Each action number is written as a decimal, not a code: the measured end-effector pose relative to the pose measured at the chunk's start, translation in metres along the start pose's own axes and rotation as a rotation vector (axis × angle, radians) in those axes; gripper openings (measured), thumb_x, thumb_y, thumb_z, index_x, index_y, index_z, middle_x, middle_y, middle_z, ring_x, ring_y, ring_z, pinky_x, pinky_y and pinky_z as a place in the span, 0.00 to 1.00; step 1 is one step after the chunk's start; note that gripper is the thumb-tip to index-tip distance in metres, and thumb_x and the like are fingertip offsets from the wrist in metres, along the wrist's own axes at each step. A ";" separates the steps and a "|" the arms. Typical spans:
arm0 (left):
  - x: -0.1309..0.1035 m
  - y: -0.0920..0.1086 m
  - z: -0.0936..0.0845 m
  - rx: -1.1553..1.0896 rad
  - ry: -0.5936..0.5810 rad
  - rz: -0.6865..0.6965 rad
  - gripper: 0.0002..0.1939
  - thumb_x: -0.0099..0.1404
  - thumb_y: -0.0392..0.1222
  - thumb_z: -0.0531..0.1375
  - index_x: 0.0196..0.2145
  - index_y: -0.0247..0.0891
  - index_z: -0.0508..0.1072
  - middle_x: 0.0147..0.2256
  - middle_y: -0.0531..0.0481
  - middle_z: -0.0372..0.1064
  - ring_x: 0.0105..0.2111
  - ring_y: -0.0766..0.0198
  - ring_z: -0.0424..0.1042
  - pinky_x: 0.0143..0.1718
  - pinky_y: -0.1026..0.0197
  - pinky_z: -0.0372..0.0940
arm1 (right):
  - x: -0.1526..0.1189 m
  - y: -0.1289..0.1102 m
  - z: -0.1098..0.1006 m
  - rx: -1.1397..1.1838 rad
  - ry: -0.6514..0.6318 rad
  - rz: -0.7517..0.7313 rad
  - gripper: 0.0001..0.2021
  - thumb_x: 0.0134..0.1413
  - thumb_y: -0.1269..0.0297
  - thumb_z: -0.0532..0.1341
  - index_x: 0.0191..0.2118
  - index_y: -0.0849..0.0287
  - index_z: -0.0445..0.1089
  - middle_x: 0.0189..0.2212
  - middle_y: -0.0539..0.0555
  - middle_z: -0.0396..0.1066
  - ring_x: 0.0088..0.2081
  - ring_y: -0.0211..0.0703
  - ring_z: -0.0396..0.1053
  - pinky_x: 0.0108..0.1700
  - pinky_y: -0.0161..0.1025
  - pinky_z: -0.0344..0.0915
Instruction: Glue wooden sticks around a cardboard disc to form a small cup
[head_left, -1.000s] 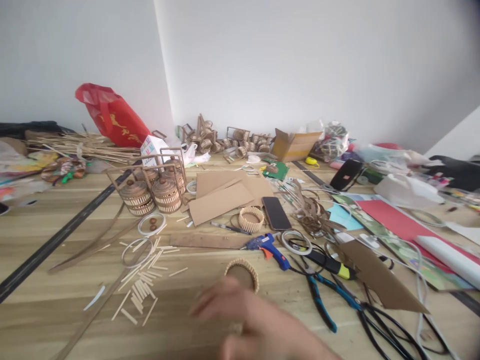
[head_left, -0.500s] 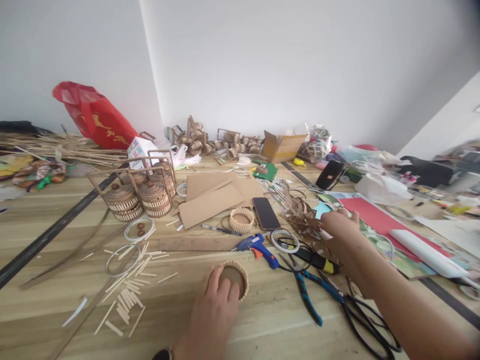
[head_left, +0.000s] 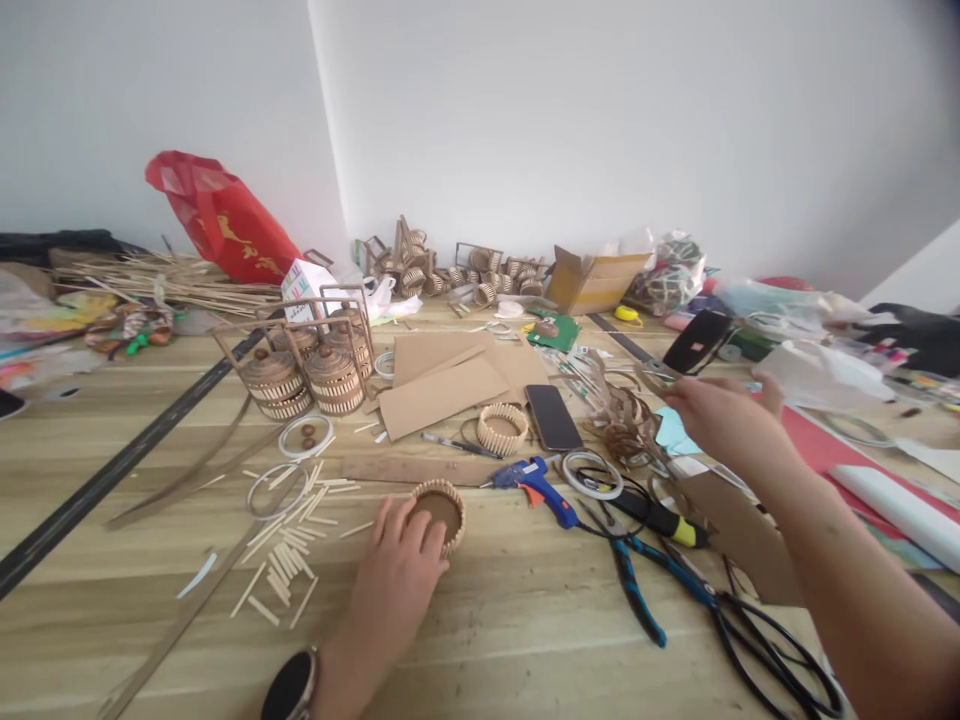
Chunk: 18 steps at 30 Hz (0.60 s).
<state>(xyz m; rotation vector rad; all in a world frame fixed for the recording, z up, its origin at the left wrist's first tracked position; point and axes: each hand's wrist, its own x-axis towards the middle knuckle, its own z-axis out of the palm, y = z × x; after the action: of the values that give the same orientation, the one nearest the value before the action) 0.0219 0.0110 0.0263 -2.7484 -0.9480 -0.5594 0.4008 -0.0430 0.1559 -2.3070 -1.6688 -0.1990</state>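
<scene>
A small round basket (head_left: 451, 512), walled with short pale sticks around a brown base, sits low in the middle of the table. My left hand (head_left: 397, 570) grips its near left rim, fingers curled over the edge. To the right, my right hand (head_left: 727, 420) is raised above a tangle of brown strips (head_left: 630, 415) and a light-blue scrap (head_left: 676, 432). Its fingertips are pinched together, and what lies between them is too small to make out. A blue glue gun (head_left: 544, 490) lies between the hands.
Loose sticks (head_left: 289, 560) and white rings (head_left: 306, 437) lie at left, near lidded baskets (head_left: 334, 380). A second stick-walled ring (head_left: 502, 432), cardboard (head_left: 442, 395) and a phone (head_left: 553, 418) are mid-table. Pliers (head_left: 637, 590) and black-handled scissors (head_left: 772, 650) lie front right.
My left hand has shifted the small basket left and slightly away from me. My right hand has moved a little farther out over the strips. The whole view has swung slightly left.
</scene>
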 end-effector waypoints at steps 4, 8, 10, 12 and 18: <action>0.004 0.007 -0.026 -0.258 0.153 0.021 0.12 0.69 0.41 0.53 0.49 0.39 0.65 0.50 0.42 0.66 0.55 0.48 0.61 0.57 0.37 0.56 | -0.031 -0.055 -0.007 0.512 -0.232 -0.077 0.15 0.61 0.52 0.51 0.30 0.53 0.66 0.25 0.53 0.68 0.29 0.45 0.66 0.32 0.42 0.61; 0.016 0.018 -0.059 -0.651 0.206 -0.111 0.17 0.71 0.42 0.49 0.56 0.41 0.59 0.56 0.40 0.60 0.58 0.53 0.58 0.57 0.47 0.58 | -0.057 -0.113 0.004 1.005 -0.744 -0.043 0.18 0.54 0.44 0.58 0.30 0.57 0.65 0.17 0.45 0.59 0.20 0.34 0.55 0.23 0.34 0.53; 0.024 0.021 -0.069 -0.806 0.205 -0.197 0.18 0.72 0.44 0.48 0.57 0.41 0.59 0.57 0.41 0.59 0.57 0.55 0.59 0.57 0.51 0.58 | -0.063 -0.132 0.015 1.097 -0.952 -0.023 0.20 0.50 0.44 0.61 0.30 0.58 0.65 0.16 0.44 0.59 0.18 0.32 0.52 0.21 0.32 0.51; 0.030 0.023 -0.073 -0.878 0.101 -0.253 0.18 0.71 0.47 0.48 0.56 0.39 0.62 0.53 0.42 0.64 0.53 0.56 0.63 0.53 0.54 0.60 | -0.067 -0.143 0.026 1.139 -1.072 -0.035 0.20 0.49 0.45 0.62 0.30 0.60 0.66 0.16 0.43 0.59 0.18 0.31 0.52 0.20 0.31 0.51; 0.007 0.010 -0.064 -0.962 -0.463 -0.412 0.16 0.68 0.47 0.51 0.27 0.37 0.70 0.23 0.55 0.66 0.24 0.66 0.65 0.27 0.65 0.57 | -0.080 -0.140 0.049 1.017 -1.047 -0.096 0.19 0.54 0.48 0.59 0.35 0.62 0.69 0.20 0.45 0.61 0.23 0.33 0.56 0.26 0.32 0.53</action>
<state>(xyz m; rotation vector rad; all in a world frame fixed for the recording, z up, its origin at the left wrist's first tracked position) 0.0147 -0.0109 0.0871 -3.6452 -1.7473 -0.5409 0.2398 -0.0601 0.1079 -1.5014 -1.5837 1.6601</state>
